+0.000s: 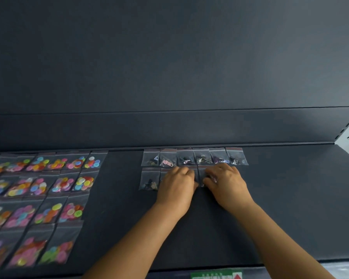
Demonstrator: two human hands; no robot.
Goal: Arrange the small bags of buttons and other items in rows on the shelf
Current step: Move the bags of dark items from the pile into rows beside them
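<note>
On the dark shelf (280, 198), several small clear bags of dark trinkets (194, 157) lie in a row against the back wall. A second row starts below it with one bag (149, 180) at the left. My left hand (176, 185) lies knuckles up over the second-row bags beside it, hiding most of them. My right hand (225, 182) rests with curled fingers on another small bag (202, 176), whose left part shows between the two hands. Whether either hand pinches a bag is hidden.
Several rows of clear bags of colourful buttons (38, 198) cover the left part of the shelf. The shelf's back wall (169, 127) rises behind the bags. A green label (216, 275) sits on the front edge. Bare shelf surface lies between the two groups and at the right.
</note>
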